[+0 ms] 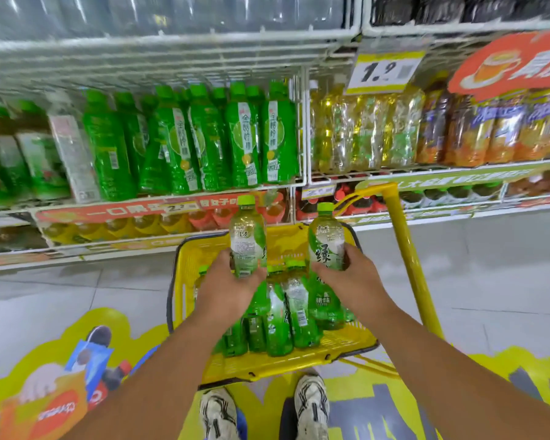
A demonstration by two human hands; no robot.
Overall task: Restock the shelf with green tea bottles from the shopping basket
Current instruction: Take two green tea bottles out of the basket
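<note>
Upright basket handle [404, 255] blocks right approach; shelf [172, 198] front packed with green bottles [204, 138]; open floor [45, 287] left of basket [178, 281]

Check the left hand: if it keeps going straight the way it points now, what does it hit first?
Probably the far rim of the yellow basket. The left hand, holding a green tea bottle upright, points forward toward the lower shelf beyond. Depth is unclear; if high enough, it clears the rim.

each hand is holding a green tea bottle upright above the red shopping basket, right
Not quite: the shopping basket is yellow, not red. The head view shows the left hand and right hand each holding a green tea bottle upright above it.
</note>
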